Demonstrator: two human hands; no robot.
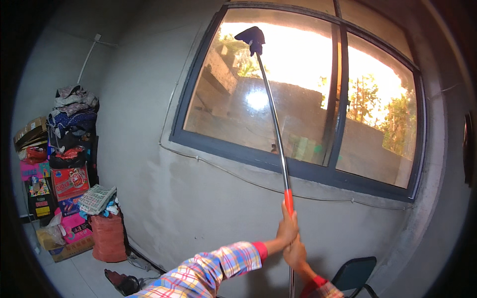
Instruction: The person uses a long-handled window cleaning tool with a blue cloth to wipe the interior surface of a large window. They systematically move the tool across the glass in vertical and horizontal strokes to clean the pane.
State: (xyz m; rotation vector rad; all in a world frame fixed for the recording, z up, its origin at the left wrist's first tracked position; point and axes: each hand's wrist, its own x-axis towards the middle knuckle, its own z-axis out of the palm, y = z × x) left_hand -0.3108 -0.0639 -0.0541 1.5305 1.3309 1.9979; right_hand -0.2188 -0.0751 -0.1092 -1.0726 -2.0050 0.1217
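A long metal pole (pixel 275 119) with a red grip section (pixel 288 199) rises from the bottom of the view. My left hand (pixel 287 230) is closed round it at the red section, and my right hand (pixel 295 254) grips it just below. At the pole's top, a dark blue cloth (pixel 254 39) hangs in folds before the upper left part of the window pane (pixel 231 104); whether it touches the glass I cannot tell. Dark grey framing (pixel 231 151) surrounds the sliding window. The pole's lower end is out of view.
A chair (pixel 354 273) stands at the lower right. Stacked cartons (pixel 70 182), folded fabrics (pixel 74 111) and a red woven sack (pixel 108 238) are at the left. Dark items (pixel 125 284) lie on the floor near the wall. A cable (pixel 238 178) runs under the window.
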